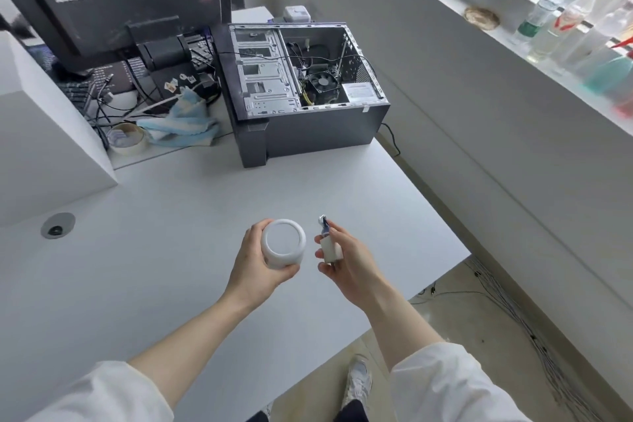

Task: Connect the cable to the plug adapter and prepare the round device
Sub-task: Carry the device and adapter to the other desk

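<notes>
We see the left hand (pixel 260 262) wrapped round the round device (pixel 283 243) above the bench (pixel 154 250): white, smooth, circular face up twd camera. Just beside it, right hand (pixel 346 259) pinches the white plug adapter (pixel 331 249), long axis upright w/ its metal-and-blue end (pixel 323 224) pointing away.

White round device (pixel 283 243), white plug adapter (pixel 331 250).

Smooth matt white plastic round device (pixel 283 243); bare metal computer case (pixel 301 79) interior.
</notes>
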The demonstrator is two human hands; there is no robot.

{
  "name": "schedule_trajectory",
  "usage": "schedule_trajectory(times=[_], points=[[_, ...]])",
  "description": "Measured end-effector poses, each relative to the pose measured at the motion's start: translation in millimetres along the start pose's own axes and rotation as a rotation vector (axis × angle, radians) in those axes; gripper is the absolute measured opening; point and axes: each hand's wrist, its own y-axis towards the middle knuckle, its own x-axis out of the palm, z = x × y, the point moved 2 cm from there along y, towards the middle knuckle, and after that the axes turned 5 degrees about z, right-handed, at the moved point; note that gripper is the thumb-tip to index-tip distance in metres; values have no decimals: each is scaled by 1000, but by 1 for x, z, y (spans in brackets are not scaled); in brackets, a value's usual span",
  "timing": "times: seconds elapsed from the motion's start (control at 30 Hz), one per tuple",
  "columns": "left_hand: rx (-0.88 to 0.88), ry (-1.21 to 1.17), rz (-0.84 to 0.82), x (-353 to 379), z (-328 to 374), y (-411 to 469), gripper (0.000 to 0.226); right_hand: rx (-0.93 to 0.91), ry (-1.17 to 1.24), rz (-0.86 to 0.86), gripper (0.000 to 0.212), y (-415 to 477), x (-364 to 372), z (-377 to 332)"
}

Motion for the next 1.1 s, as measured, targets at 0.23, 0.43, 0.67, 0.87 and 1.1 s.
schedule_trajectory(times=[0.23, 0.43, 0.67, 0.87, 1.1], points=[[-71, -10, 130, 48, 18, 14, 80, 62, -75, -97, 27, 37, -33, -38], [-137, -32, 224, 102, 30, 25, 80, 84, -189, -139, 25, 74, -73, -78], [-235, -41, 256, 148, 25, 30, 80, -23, -517, -39, 37, 113, -109, -93], [-273, 17, 258, 165, 15, 42, 81, -141, -774, -51, 54, 145, -111, -82], [-292, 39, 273, 166, 5, 59, 82, -335, -1063, 1, 55, 167, -107, -75]])
